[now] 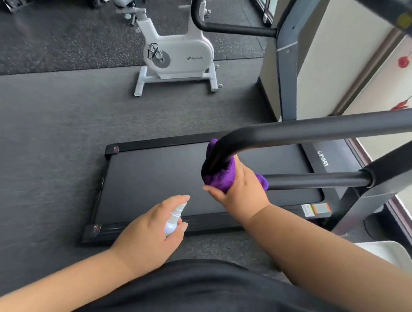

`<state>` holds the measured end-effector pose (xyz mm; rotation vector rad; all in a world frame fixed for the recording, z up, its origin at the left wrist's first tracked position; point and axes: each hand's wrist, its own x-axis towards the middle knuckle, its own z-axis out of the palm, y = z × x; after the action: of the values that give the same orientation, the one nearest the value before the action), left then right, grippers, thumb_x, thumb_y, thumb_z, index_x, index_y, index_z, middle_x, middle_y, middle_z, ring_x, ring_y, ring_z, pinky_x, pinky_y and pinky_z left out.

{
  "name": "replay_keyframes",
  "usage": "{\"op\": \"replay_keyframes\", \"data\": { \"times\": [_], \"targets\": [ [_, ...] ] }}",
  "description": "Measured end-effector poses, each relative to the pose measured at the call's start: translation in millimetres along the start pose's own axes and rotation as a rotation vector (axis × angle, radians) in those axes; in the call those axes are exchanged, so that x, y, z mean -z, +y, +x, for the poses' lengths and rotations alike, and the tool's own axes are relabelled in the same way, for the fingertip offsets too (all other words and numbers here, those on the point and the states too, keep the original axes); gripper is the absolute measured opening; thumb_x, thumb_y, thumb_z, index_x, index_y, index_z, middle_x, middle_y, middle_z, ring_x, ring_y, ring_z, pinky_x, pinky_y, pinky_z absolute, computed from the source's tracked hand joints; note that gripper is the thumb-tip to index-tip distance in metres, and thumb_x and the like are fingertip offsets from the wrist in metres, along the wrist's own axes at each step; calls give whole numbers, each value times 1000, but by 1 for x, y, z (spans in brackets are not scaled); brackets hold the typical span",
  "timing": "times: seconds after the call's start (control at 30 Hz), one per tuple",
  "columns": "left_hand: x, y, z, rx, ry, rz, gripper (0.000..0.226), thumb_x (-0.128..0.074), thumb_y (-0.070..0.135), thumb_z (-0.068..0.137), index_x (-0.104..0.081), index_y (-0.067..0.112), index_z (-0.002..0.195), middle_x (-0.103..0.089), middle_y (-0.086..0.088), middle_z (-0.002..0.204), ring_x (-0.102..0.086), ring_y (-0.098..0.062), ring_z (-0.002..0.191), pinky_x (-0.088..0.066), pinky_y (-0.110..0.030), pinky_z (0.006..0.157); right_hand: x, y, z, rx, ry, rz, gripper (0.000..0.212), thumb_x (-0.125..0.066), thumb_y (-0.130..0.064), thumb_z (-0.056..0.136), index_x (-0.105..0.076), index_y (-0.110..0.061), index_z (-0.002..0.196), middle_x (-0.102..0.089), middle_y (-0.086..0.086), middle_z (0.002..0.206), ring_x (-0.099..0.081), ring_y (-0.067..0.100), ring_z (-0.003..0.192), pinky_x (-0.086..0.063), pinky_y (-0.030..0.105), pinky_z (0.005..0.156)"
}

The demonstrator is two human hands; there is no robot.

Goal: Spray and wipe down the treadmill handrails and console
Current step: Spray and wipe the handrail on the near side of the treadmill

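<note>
While my right hand (240, 186) clamps the purple cloth (219, 176) round the handrail bend (227, 145) at frame centre, I should twist fully around; my left hand (151, 227) grips the spray bottle (174, 220) below.

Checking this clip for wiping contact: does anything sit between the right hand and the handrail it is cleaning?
Only the purple cloth. The right hand grips it wrapped round the curved end of the black handrail, so the cloth is the sole layer between palm and rail. The left hand holds the spray bottle apart, lower left, blocking nothing.
</note>
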<state>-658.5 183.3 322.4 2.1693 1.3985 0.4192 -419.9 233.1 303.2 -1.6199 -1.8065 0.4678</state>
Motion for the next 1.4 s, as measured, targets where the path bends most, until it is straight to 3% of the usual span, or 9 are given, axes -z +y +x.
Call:
{"op": "replay_keyframes", "data": {
  "times": [0.13,0.3,0.47,0.63,0.83,0.97,1.07,1.2,1.4],
  "targets": [
    [0,4,7,-63,-23,-18,64,-65,30,93,-24,61,129,-56,26,99,-55,4,82,-44,-16,77,11,18,-2,195,-94,-456,75,-72,-46,83,-43,-16,145,-63,6,117,-59,32,110,-42,42,96],
    [-1,4,10,-101,-12,-46,62,-67,27,93,-28,58,130,-58,20,100,-55,-5,79,-50,-27,79,34,49,-21,210,-152,-696,89,-77,-25,77,-31,-34,153,-51,5,139,-47,32,128,-33,48,109],
    [3,-8,4,-37,33,-103,57,-60,37,92,-23,63,128,-59,23,100,-56,1,83,-40,-8,73,35,59,-37,39,-32,-484,77,-77,-21,80,-43,-31,148,-49,6,145,-36,35,139,-20,61,116],
    [6,-13,-4,13,62,-150,56,-60,38,91,-26,59,131,-61,20,102,-58,-4,83,-49,-29,78,37,36,-26,28,68,22,70,-69,-26,86,-39,-16,149,-50,0,143,-45,24,132,-33,50,108],
    [2,-6,-3,-17,46,-145,55,-62,35,92,-30,58,129,-60,18,105,-57,-5,86,-46,-26,79,5,-4,-28,5,-51,-90,103,-36,-83,76,-25,-17,155,-32,-4,158,-19,22,150,-5,55,120],
    [-4,1,2,-21,31,-140,56,-62,36,91,-28,61,128,-60,20,105,-56,1,88,-45,-23,78,3,-9,-15,-84,50,-99,70,-46,-72,80,-43,-28,134,-57,-12,126,-48,15,124,-21,56,114],
    [-14,10,6,-23,5,-135,55,-64,33,92,-34,54,132,-60,20,103,-57,0,90,-44,-21,79,-1,-7,-9,-53,-8,-336,70,-47,-77,78,-42,-29,130,-61,-11,119,-53,17,119,-28,53,112],
    [-26,25,16,-39,-38,-128,54,-65,32,92,-37,47,136,-59,22,102,-56,6,88,-38,-5,76,8,14,-9,71,-64,-481,73,-62,-68,75,-43,-29,134,-61,-6,121,-56,24,116,-37,55,104],
    [-38,48,27,-36,-60,-147,54,-62,37,90,-29,61,126,-60,24,99,-56,4,87,-37,-5,72,48,69,-20,27,-116,-621,79,-74,-65,69,-46,-38,139,-56,-1,129,-51,30,122,-38,53,103]
  ]
}}
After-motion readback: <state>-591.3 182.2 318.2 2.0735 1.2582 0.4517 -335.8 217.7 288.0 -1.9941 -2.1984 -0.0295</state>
